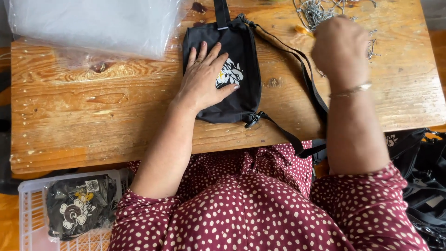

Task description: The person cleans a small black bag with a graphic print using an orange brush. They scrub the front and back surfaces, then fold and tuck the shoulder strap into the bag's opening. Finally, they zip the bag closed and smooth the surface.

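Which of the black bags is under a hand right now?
The black bag lying flat on the wooden table, with the left hand pressed on it. The bagged one in the white basket and those at lower right are untouched.

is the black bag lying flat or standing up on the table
Lying flat: the black bag rests printed side up on the wooden table, left hand pressed on it.
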